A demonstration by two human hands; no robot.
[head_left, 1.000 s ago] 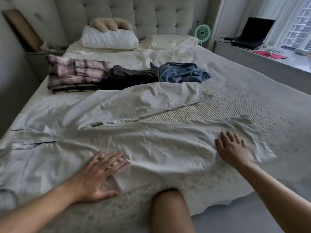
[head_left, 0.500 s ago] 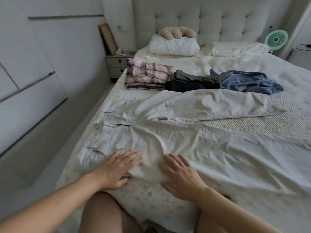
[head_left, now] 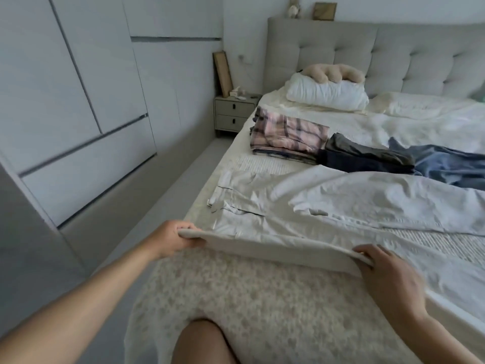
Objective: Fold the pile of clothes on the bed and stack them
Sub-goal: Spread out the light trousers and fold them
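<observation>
Both hands, flat earlier: left hand (head_left: 168, 239), right hand (head_left: 385, 271) now grip trousers (head_left: 341, 206) edge.

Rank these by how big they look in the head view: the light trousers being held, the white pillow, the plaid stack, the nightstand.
1. Light trousers, by far the largest, though nearest the camera.
2. White pillow and plaid stack: too alike to rank.
3. Nightstand, smallest, but also far off and partly hidden by the bed.
</observation>
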